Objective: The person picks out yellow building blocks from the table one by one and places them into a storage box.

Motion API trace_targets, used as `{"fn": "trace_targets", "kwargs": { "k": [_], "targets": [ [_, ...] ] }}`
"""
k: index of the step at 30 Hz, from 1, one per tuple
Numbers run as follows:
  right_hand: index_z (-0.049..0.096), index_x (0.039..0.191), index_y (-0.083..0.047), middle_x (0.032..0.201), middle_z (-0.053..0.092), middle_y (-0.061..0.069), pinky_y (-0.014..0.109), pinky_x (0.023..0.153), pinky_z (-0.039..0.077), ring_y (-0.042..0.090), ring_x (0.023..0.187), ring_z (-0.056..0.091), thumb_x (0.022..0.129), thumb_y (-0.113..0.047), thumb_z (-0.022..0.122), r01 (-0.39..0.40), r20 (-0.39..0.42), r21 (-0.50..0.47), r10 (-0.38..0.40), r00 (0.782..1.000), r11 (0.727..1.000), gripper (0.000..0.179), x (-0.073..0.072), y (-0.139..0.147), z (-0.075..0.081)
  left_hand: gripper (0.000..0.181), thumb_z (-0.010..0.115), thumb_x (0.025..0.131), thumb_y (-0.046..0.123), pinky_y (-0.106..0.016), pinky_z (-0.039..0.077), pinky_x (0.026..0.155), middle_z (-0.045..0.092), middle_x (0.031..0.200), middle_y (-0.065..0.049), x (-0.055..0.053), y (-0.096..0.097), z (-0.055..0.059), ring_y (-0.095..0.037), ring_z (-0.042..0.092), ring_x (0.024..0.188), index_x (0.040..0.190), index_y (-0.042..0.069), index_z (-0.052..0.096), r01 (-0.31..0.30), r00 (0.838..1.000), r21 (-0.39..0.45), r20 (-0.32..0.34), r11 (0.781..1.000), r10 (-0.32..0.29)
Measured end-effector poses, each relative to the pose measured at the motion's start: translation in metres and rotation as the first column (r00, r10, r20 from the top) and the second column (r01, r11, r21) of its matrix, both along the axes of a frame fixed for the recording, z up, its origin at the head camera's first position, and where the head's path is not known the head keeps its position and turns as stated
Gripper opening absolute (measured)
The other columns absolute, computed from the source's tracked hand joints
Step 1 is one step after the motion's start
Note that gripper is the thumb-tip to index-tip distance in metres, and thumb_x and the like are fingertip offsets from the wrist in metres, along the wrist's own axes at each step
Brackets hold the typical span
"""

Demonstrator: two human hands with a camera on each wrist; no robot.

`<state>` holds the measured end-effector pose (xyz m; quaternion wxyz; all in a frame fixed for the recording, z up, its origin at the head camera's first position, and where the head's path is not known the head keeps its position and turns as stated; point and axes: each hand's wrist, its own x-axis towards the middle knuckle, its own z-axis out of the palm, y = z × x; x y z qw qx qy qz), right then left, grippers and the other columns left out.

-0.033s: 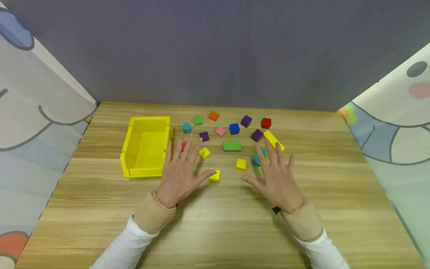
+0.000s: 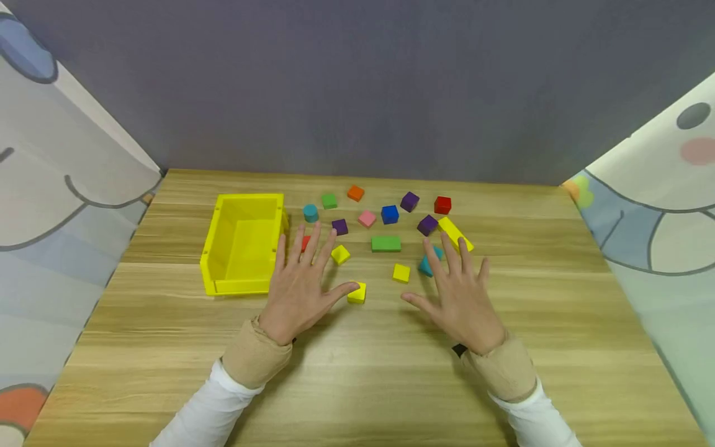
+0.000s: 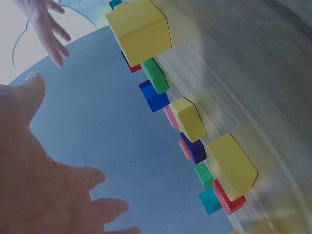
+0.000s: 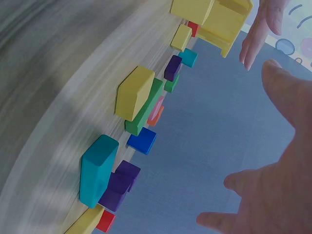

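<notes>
My left hand [image 2: 298,290] is spread palm down over the table, its fingers straight and holding nothing. Its fingers overlap a red block [image 2: 305,243], and the thumb overlaps a yellow block [image 2: 357,293] in the head view. To the right, my right hand [image 2: 461,297] hovers likewise with fingers apart. A teal block [image 2: 427,266] lies partly hidden behind its fingers, and a long yellow block [image 2: 455,233] reaches out beyond the fingertips. In the left wrist view, the left hand [image 3: 44,180] stands clear above the blocks; so does the right hand [image 4: 273,180] in the right wrist view.
An open yellow bin [image 2: 209,248] stands by the left hand. Between and behind the hands lie a green block [image 2: 386,244], a blue cube [image 2: 390,215], a pink block [image 2: 367,218], a teal cylinder [image 2: 310,213] and several others. A grey panel [image 2: 357,87] rises behind the wooden table [image 2: 357,385].
</notes>
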<state>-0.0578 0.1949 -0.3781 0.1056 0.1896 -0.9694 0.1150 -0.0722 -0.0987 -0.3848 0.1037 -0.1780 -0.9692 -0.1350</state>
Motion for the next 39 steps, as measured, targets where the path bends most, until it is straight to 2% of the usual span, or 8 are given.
{"fn": "trace_targets", "kwargs": {
  "k": [11, 15, 19, 24, 27, 32, 36, 39],
  "targets": [
    [0.015, 0.16, -0.021, 0.162, 0.019, 0.023, 0.084, 0.098, 0.015, 0.054, 0.144, 0.019, 0.085, -0.065, 0.063, 0.001, 0.027, 0.02, -0.001, 1.0, 1.0, 0.099, 0.003, 0.0, 0.005, 0.097, 0.053, 0.087, 0.072, -0.057, -0.004, 0.12, 0.011, 0.165, -0.012, 0.0, -0.001, 0.003, -0.037, 0.006, 0.152, 0.16, 0.021, 0.016, 0.001, 0.999, -0.008, 0.038, 1.0, -0.001],
    [0.016, 0.16, -0.019, 0.161, 0.019, 0.023, 0.084, 0.098, 0.016, 0.054, 0.144, 0.019, 0.086, -0.064, 0.063, -0.011, 0.029, 0.024, 0.01, 1.0, 1.0, 0.099, 0.002, 0.002, 0.005, 0.094, 0.051, 0.088, 0.071, -0.056, -0.005, 0.12, 0.013, 0.165, -0.014, -0.002, -0.004, 0.004, -0.038, 0.007, 0.152, 0.159, 0.018, 0.02, -0.015, 0.999, 0.012, 0.044, 1.0, 0.015],
    [0.021, 0.159, -0.013, 0.159, 0.024, 0.025, 0.078, 0.102, 0.022, 0.054, 0.141, 0.025, 0.089, -0.062, 0.061, -0.025, 0.005, 0.025, 0.025, 1.0, 0.999, 0.094, -0.003, 0.008, 0.002, 0.091, 0.053, 0.089, 0.069, -0.056, -0.002, 0.12, 0.016, 0.164, -0.015, -0.004, -0.011, 0.007, -0.039, 0.011, 0.151, 0.157, 0.015, 0.027, -0.044, 0.999, 0.045, 0.022, 0.998, 0.043],
    [0.028, 0.155, -0.005, 0.151, 0.034, 0.03, 0.068, 0.107, 0.029, 0.054, 0.136, 0.033, 0.091, -0.053, 0.064, -0.029, -0.024, 0.009, 0.029, 0.999, 1.0, 0.087, -0.016, 0.019, -0.005, 0.091, 0.05, 0.092, 0.068, -0.056, 0.001, 0.121, 0.016, 0.164, -0.016, -0.008, -0.023, 0.014, -0.038, 0.01, 0.151, 0.159, 0.016, 0.019, -0.088, 0.996, 0.054, 0.027, 0.995, 0.086],
    [0.031, 0.153, -0.002, 0.148, 0.037, 0.033, 0.066, 0.107, 0.032, 0.054, 0.134, 0.035, 0.093, -0.047, 0.063, -0.024, -0.023, -0.003, 0.024, 0.999, 1.0, 0.081, -0.022, 0.024, -0.009, 0.089, 0.048, 0.093, 0.068, -0.057, 0.003, 0.12, 0.017, 0.164, -0.018, -0.012, -0.032, 0.019, -0.04, 0.01, 0.151, 0.159, 0.014, 0.021, -0.125, 0.992, 0.059, 0.04, 0.99, 0.123],
    [0.035, 0.15, 0.002, 0.145, 0.038, 0.032, 0.066, 0.102, 0.037, 0.052, 0.13, 0.038, 0.1, -0.031, 0.059, -0.031, -0.018, -0.039, 0.03, 0.999, 0.999, 0.064, -0.032, 0.031, -0.011, 0.086, 0.044, 0.095, 0.066, -0.06, 0.006, 0.119, 0.021, 0.161, -0.024, -0.018, -0.05, 0.026, -0.044, 0.012, 0.149, 0.157, 0.008, 0.026, -0.205, 0.977, 0.068, 0.073, 0.976, 0.2],
    [0.036, 0.148, 0.004, 0.144, 0.039, 0.032, 0.064, 0.097, 0.042, 0.051, 0.127, 0.041, 0.102, -0.02, 0.056, -0.028, 0.002, -0.048, 0.029, 1.0, 0.998, 0.055, -0.041, 0.038, -0.01, 0.087, 0.038, 0.098, 0.065, -0.062, 0.01, 0.117, 0.022, 0.157, -0.032, -0.022, -0.069, 0.034, -0.049, 0.015, 0.146, 0.154, -0.001, 0.025, -0.304, 0.95, 0.11, 0.104, 0.946, 0.294],
    [0.036, 0.146, 0.006, 0.142, 0.04, 0.033, 0.063, 0.096, 0.043, 0.051, 0.126, 0.041, 0.1, -0.015, 0.059, -0.019, 0.019, -0.051, 0.02, 1.0, 0.999, 0.056, -0.046, 0.045, -0.009, 0.086, 0.036, 0.101, 0.061, -0.063, 0.012, 0.116, 0.022, 0.155, -0.035, -0.025, -0.083, 0.036, -0.052, 0.017, 0.144, 0.153, -0.006, 0.023, -0.363, 0.931, 0.145, 0.103, 0.921, 0.35]
  ]
}}
